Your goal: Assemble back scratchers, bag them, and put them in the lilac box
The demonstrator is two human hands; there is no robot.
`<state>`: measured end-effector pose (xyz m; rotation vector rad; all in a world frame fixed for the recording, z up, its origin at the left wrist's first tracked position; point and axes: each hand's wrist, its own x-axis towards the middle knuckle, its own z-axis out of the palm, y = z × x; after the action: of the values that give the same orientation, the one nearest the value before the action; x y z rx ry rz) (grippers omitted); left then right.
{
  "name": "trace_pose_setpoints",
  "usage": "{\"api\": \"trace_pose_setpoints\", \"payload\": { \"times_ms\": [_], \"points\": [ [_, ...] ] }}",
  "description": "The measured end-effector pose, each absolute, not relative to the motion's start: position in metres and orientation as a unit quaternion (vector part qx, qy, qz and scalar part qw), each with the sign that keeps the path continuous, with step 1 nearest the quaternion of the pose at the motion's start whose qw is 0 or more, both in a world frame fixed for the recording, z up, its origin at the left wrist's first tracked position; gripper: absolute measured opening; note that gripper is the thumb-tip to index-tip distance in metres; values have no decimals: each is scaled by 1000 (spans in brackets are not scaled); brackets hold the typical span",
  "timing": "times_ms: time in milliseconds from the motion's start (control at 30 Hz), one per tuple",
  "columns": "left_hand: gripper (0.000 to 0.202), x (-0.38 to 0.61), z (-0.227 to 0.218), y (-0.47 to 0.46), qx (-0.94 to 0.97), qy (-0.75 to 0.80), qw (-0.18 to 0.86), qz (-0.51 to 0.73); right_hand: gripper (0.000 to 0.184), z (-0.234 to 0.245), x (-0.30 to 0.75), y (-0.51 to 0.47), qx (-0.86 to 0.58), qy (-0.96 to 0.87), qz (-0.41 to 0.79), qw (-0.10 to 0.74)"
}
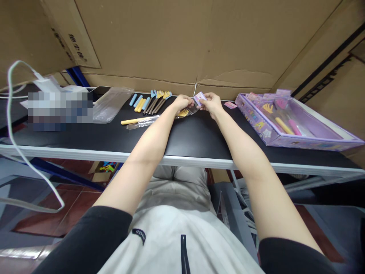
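Observation:
My left hand is closed on the mouth end of a clear plastic bag. Inside or under that film lies a yellow back scratcher, its handle pointing left and its claw head just below my left hand. My right hand pinches a small pink and purple printed card against the bag's end. How far the card sits inside the bag I cannot tell. Beyond my left forearm lie several brown rods with blue and yellow claw heads, and several loose blue and yellow handles.
Pink cards lie right of my right hand. A purple display box with bagged scratchers stands at the right. Flat clear bags and a white cable are on the left. Cardboard walls the table's back.

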<state>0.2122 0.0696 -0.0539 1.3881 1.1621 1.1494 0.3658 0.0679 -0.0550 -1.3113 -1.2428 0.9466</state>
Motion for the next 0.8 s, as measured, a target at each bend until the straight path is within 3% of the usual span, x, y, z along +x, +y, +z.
{"api": "trace_pose_setpoints", "payload": {
  "times_ms": [367, 800],
  "points": [
    [53, 213, -50, 65, 552, 481, 492, 472, 45, -55, 370, 65, -522, -548, 395, 521],
    [48, 214, -51, 67, 542, 494, 482, 479, 20, -55, 374, 67, -500, -605, 376, 492]
  ]
}}
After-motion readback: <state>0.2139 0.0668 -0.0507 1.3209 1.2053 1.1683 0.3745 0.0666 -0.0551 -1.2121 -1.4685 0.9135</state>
